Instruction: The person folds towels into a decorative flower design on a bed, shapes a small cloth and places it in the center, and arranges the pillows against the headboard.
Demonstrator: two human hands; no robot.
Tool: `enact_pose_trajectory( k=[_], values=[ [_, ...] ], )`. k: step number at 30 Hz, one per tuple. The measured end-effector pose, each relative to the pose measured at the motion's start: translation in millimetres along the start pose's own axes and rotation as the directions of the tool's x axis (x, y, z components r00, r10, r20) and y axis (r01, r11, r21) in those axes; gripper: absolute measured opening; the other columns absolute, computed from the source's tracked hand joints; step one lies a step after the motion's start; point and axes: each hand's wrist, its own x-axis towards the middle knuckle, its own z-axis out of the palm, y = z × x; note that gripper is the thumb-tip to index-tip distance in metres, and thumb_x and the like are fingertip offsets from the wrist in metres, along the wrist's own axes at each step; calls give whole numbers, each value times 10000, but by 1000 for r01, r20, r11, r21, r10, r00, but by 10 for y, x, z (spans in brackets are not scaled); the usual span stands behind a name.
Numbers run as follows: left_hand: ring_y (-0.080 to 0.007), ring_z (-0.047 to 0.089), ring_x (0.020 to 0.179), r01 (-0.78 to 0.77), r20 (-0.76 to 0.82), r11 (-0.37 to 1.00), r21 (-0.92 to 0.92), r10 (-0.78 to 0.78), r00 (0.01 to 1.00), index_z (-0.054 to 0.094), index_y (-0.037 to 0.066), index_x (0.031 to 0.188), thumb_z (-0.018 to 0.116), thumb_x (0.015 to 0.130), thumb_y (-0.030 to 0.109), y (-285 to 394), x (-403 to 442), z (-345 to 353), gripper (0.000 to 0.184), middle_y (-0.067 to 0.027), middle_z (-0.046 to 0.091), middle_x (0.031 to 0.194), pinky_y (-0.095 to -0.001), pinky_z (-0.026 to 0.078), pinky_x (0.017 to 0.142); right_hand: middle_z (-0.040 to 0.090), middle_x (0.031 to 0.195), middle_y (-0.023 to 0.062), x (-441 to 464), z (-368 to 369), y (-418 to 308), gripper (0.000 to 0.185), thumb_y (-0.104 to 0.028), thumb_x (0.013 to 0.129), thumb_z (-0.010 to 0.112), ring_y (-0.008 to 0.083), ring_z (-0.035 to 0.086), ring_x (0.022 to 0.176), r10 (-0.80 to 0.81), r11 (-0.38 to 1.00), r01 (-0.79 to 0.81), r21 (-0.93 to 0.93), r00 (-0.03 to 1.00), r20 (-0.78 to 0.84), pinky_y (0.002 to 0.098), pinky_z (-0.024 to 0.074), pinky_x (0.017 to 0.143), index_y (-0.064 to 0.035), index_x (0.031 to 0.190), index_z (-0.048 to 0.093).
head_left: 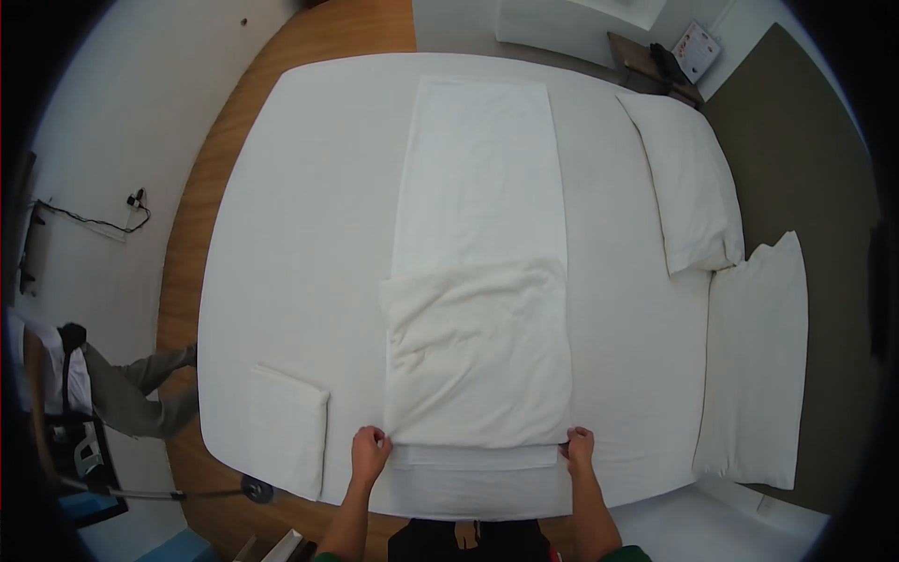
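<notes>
A long white cloth (482, 178) lies flat across the middle of the bed, and a creamy, wrinkled cloth (478, 361) covers its nearer part. My left hand (371, 453) pinches the near left corner of the creamy cloth. At the near right corner my right hand (579, 448) has its fingers closed on the same cloth's edge. Below that edge a strip of white layered fabric (473, 457) shows between my hands. To the left of my left hand, a folded white cloth (286, 426) rests near the bed's edge.
Two white pillows (688, 178) (754, 365) lie by the dark headboard (791, 169). Another person (140, 389) stands beyond the bed's left side. A small brown table (646, 66) stands at the back right. Wooden floor (187, 234) runs along the left wall.
</notes>
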Motion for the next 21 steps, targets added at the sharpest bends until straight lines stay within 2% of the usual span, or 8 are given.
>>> enact_pose_trajectory(
  k=[1, 3, 4, 8, 13, 16, 18, 21],
  values=[
    [-358, 560, 1011, -88, 41, 993, 84, 84, 996, 596, -18, 1037, 695, 765, 89, -21, 55, -8, 308, -208, 580, 1023, -452, 470, 856, 566, 1138, 152, 79, 26, -124, 387, -112, 920, 602, 273, 580, 1009, -9, 1000, 9, 3, 1000, 8, 430, 499, 863, -4, 1257, 447],
    [-381, 555, 1003, -239, 42, 950, 203, 235, 971, 534, 0, 1197, 656, 790, 85, -84, 520, -3, 433, -236, 563, 1042, -466, 472, 856, 551, 1115, 182, 315, 220, -539, 398, -74, 871, 605, 312, 556, 1019, -705, 636, 617, -463, 709, -23, 432, 466, 889, 15, 1232, 465],
    [-376, 562, 965, -390, -96, 901, 188, 412, 906, 556, -2, 1173, 617, 830, 78, 143, 854, -67, 357, -223, 575, 1005, -461, 474, 835, 548, 1114, 193, 325, 433, -906, 379, -62, 863, 595, 332, 543, 1040, -819, 489, 747, -450, 571, 58, 427, 445, 916, 22, 1216, 483],
    [-303, 612, 835, -427, -287, 901, 74, 430, 856, 590, -18, 1187, 670, 861, 167, 1213, 2167, -105, 383, -179, 624, 958, -404, 501, 751, 528, 1187, 201, 480, 1459, -2417, 344, -92, 900, 561, 378, 498, 1114, -919, -31, 911, -411, 136, 370, 444, 393, 1000, -35, 1239, 545],
    [-286, 655, 769, -386, -14, 875, 291, 407, 913, 680, -29, 965, 711, 796, 127, 1714, 2933, -244, 232, -159, 684, 823, -392, 519, 731, 461, 1329, 189, 767, 2124, -3161, 360, -214, 889, 640, 400, 487, 1158, -842, 106, 855, -507, 349, 411, 451, 420, 1003, -95, 1224, 585],
    [-222, 648, 615, -308, 5, 938, 161, 311, 950, 681, -33, 866, 685, 787, 61, 2302, 2799, -430, 123, -126, 681, 755, -356, 520, 641, 545, 1251, 176, 715, 1913, -3368, 339, -268, 881, 663, 358, 542, 1108, -683, 67, 739, -671, 524, 509, 419, 457, 942, -53, 1138, 615],
    [-162, 625, 562, -289, 12, 950, 117, 290, 957, 666, -31, 877, 677, 788, 32, 2428, 2899, -380, 109, -101, 668, 728, -310, 497, 582, 635, 1088, 164, 819, 1735, -3444, 329, -295, 876, 677, 305, 604, 995, -607, 395, 745, -537, 651, 457, 385, 480, 869, -16, 1045, 630],
    [-127, 574, 571, -256, 43, 956, 141, 252, 967, 640, -14, 999, 659, 808, 57, 2230, 3258, -177, 205, -72, 644, 740, -285, 462, 516, 663, 963, 155, 877, 1702, -3357, 319, -276, 866, 700, 247, 621, 872, -649, 421, 755, -503, 638, 415, 348, 489, 806, 6, 989, 616]
  ],
)
